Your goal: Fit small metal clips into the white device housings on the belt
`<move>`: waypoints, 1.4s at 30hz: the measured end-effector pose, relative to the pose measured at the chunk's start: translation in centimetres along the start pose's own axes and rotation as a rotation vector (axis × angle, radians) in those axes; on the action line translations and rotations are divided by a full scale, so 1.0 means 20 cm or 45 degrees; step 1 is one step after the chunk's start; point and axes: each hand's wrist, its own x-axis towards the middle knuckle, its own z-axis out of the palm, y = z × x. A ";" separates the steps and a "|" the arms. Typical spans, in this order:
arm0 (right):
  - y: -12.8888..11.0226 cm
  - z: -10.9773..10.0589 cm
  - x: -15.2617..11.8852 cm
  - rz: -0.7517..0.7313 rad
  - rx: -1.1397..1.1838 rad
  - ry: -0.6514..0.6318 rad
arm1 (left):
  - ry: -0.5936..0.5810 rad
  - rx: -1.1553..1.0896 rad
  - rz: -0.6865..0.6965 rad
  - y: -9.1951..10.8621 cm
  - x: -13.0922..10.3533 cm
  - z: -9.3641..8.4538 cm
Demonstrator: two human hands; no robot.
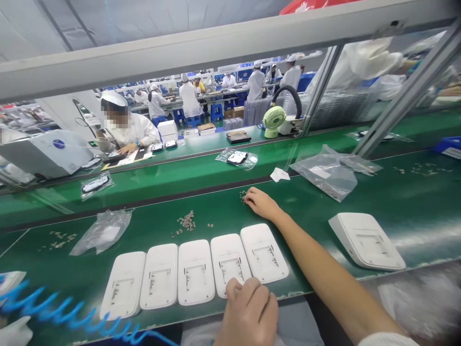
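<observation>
Several white plastic housings lie side by side in a row, each with a recessed compartment facing up. My left hand is curled at the lower edge of the fourth housing from the left; its fingertips are bent together, and whatever they hold is hidden. Farther out, my right hand reaches past the row to a small heap of tiny metal pieces, fingers drawn together at its edge. I cannot make out what is between those fingertips. A larger pile of similar metal pieces lies behind the row.
Another white housing sits at the right. Clear plastic bags and a paper scrap lie farther back. A coiled blue hose crosses lower left. Beyond the green belt stand a green fan and a seated co-worker.
</observation>
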 end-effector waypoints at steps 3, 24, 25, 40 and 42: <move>0.00 -0.04 0.00 0.006 0.092 0.037 | -0.017 -0.027 -0.021 -0.01 0.00 -0.01; -0.01 -0.11 0.00 0.296 0.621 0.160 | 0.055 -0.055 -0.498 -0.16 0.27 -0.22; -0.03 -0.12 -0.01 0.304 0.668 0.150 | 0.066 -0.051 -0.501 -0.15 0.29 -0.22; -0.21 -0.48 -1.09 0.652 0.622 1.038 | -0.481 0.159 0.327 0.21 1.07 0.28; -0.17 -0.53 -1.22 0.794 0.615 1.174 | -0.502 0.086 0.437 0.35 1.10 0.47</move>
